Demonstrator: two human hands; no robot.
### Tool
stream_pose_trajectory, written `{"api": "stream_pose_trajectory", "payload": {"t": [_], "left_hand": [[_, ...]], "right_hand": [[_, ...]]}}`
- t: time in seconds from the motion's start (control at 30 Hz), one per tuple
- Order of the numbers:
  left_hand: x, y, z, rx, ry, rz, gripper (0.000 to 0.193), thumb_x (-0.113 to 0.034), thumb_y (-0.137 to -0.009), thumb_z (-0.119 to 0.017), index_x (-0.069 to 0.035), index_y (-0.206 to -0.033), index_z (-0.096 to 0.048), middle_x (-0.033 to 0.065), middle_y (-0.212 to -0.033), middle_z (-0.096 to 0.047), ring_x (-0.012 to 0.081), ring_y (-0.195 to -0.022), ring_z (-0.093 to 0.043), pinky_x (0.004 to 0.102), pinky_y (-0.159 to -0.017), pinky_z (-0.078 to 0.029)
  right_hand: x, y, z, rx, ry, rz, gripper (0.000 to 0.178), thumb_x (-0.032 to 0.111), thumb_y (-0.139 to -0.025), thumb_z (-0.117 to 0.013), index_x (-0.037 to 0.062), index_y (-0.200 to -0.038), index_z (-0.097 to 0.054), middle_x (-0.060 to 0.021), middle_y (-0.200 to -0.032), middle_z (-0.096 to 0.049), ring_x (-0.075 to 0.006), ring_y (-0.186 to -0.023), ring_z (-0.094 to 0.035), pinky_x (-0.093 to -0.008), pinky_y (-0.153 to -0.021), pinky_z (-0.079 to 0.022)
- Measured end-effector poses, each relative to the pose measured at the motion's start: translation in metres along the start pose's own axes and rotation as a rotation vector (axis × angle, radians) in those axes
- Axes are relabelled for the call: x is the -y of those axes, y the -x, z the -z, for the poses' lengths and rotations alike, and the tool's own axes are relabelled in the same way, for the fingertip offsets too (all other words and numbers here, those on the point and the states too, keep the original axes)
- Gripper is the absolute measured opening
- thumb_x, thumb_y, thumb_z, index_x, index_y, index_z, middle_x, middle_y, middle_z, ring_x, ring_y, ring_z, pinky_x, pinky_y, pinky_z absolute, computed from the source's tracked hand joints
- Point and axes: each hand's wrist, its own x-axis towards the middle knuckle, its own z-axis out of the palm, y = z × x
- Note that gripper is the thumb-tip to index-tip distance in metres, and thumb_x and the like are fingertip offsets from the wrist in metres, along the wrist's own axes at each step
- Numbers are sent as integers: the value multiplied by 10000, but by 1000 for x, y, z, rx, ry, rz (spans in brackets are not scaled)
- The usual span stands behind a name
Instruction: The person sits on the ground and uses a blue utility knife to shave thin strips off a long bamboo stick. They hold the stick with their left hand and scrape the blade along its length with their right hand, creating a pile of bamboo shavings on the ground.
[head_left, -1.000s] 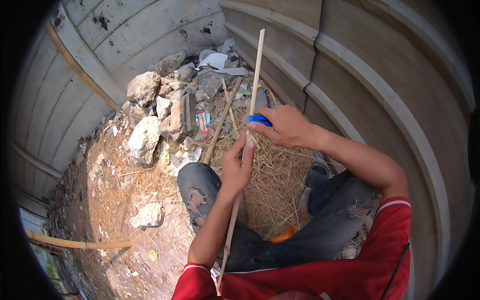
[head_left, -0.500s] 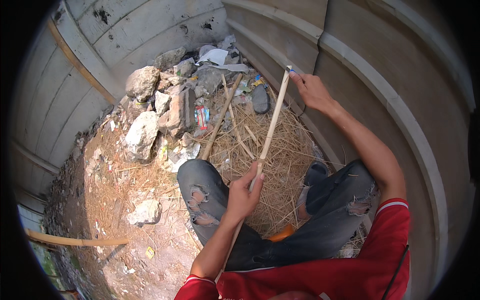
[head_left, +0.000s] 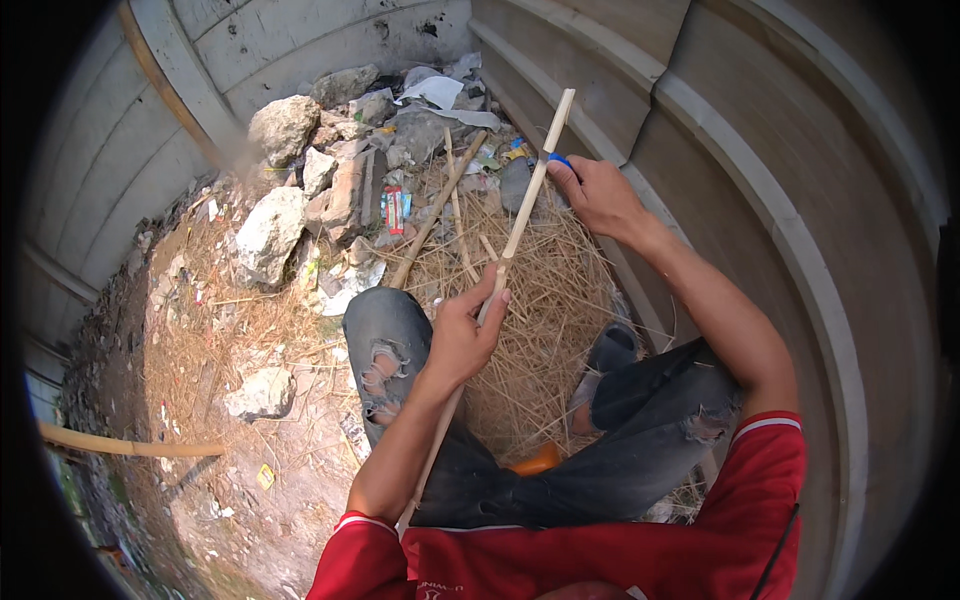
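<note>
A long pale bamboo strip (head_left: 525, 215) slants up from beside my lap, past my left forearm, to a tip beyond both hands. My left hand (head_left: 465, 335) is closed around it near its middle, at a darker node. Farther up, my right hand (head_left: 605, 200) grips a small blue-handled knife (head_left: 562, 160). Its blade lies against the strip a little below the far tip; most of the handle is hidden in my fingers. Under the strip, between my bent legs, lies a heap of thin straw-coloured shavings (head_left: 530, 340).
Rocks and broken bricks (head_left: 270, 235) are piled ahead to the left, with litter among them. Two loose sticks (head_left: 435, 215) lean there. A corrugated metal wall (head_left: 790, 230) rises close on the right. An orange object (head_left: 537, 459) lies by my lap; a bamboo pole (head_left: 130, 440) juts in at left.
My right hand with the knife has slid down the strip, away from its tip and closer to my left hand. My left hand and the strip sit higher in view, which has also shifted.
</note>
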Motion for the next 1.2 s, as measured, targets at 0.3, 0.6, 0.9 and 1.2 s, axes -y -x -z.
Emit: {"api": "stream_pose_trajectory", "payload": {"t": [0.3,0.6,0.9,1.2], "left_hand": [[28,36,-12,112,192,103,427,-159,-1007,-622,78,-1358,-568,117,-988,-722,115,-853,-669,259,-744,-506],[12,33,1,182,864,480,467,-215,-1093,-461,-54,-1530,-420,-95,-649,-262,19,-509,-246,200,-463,-238],[16,29,-17,182,931,507,453,-232,-1096,-456,-49,-1509,-440,-82,-619,-288,18,-496,-248,201,-450,-245],[1,50,-17,442,941,551,459,-235,-1100,-430,-17,-1504,-430,-77,-596,-263,25,-474,-217,204,-448,-242]], "right_hand": [[-138,6,60,-354,5,-255,693,583,-1039,-399,-38,-827,-621,-171,-683,-560,-303,-654,-523,-412,-662,-428],[37,53,31,253,-27,179,457,405,-1028,-529,-13,-866,-617,-202,-647,-557,-382,-595,-553,-463,-612,-426],[47,82,-33,413,140,281,471,488,-1011,-542,42,-919,-663,-184,-633,-621,-439,-642,-628,-531,-607,-485],[-54,39,30,6,203,-146,660,613,-1022,-437,19,-960,-718,-189,-682,-638,-406,-703,-650,-491,-682,-505]]}}
